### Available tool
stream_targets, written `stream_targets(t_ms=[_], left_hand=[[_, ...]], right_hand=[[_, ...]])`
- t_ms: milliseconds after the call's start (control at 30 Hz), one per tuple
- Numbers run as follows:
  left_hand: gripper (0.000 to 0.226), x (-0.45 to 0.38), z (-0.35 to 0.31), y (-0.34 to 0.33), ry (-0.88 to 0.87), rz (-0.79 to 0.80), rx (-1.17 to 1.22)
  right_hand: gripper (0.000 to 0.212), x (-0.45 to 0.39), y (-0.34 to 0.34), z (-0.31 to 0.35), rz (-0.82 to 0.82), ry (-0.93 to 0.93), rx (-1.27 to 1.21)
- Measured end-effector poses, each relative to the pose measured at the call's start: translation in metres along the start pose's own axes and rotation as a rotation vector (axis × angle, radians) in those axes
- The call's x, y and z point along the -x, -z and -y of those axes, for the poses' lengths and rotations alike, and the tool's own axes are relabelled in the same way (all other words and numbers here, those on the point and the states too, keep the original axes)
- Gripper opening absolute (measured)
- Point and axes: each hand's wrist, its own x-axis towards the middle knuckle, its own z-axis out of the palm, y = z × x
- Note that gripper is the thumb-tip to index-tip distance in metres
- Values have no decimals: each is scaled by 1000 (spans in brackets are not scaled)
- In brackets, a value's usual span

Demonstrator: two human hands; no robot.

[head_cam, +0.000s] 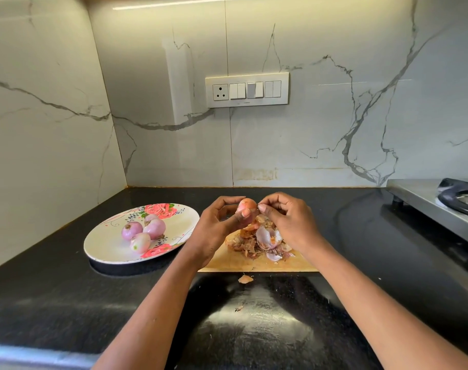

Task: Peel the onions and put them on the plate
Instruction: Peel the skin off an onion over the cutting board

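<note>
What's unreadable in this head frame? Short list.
- Small orange-skinned onion: the lower part is hidden by the left hand; the peeled share is unclear.
- Right hand: the fingers pinch at the onion's edge; the skin in the pinch is too small to see.
- Wooden chopping board: mostly covered by the peel pile and both hands.
- Steel stove: cut off by the right edge.

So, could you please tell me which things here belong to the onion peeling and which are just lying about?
Job: onion held by left hand, right hand pinching its skin; plate; peeled onions; cutting board; peel heap.
Lying about: stove; switch panel.
</note>
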Motion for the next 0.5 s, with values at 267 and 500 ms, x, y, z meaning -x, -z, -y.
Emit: stream_targets(t_ms=[267,500], left_hand=[[43,0,-2,0,-25,10,-30],[52,-1,1,3,20,-6,37]], right_hand=[[10,2,-11,2,-40,-202,-171],[10,0,-7,5,-63,-296,-290]])
